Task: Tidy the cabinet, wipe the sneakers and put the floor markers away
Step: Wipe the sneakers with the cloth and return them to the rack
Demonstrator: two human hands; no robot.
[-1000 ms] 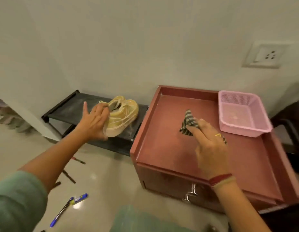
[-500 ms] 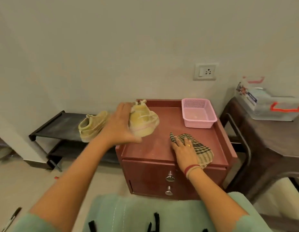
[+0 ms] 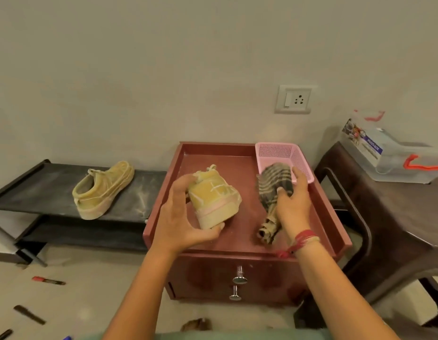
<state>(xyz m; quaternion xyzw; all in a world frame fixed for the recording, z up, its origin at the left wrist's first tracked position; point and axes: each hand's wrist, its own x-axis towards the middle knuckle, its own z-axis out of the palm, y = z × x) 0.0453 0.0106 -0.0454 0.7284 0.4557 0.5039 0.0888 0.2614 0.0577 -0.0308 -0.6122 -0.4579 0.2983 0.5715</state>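
Hands full: left hand (image 3: 181, 217) grips a sneaker (image 3: 214, 197); right hand (image 3: 292, 207) clutches the cloth (image 3: 274, 185) at its three o'clock. Wiping step, I judge; next, cloth must meet sneaker.

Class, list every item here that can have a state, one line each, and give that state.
Left hand: grips one sneaker over the cabinet top.
Right hand: grips the striped cloth.
Other sneaker: upright on the shoe rack.
Cabinet drawers: both shut.
Pink basket: upright on the cabinet top, rear right corner.
Floor markers: lying loose on the floor.
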